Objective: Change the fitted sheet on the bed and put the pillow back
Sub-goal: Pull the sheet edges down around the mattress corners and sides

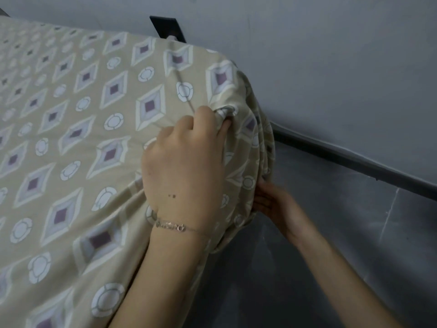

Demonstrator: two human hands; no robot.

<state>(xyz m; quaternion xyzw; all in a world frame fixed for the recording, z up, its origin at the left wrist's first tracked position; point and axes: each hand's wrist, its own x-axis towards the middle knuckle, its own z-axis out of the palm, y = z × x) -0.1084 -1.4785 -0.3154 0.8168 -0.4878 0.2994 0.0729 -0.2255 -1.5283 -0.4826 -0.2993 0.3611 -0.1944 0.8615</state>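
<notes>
A beige fitted sheet (78, 119) printed with diamonds and pale rings covers the mattress, which fills the left of the view. My left hand (186, 166), with a thin bracelet on its wrist, lies on the near right corner of the mattress and pinches a fold of the sheet between thumb and fingers. My right hand (272, 204) is lower, at the side of that corner, and its fingers reach under the gathered hem of the sheet; the fingertips are hidden by the cloth. No pillow is in view.
A grey wall (331, 67) runs close behind and to the right of the bed, with a dark skirting strip (354, 159) along its foot. A dark bracket (169, 28) shows behind the mattress. Grey floor (331, 233) lies right of the corner.
</notes>
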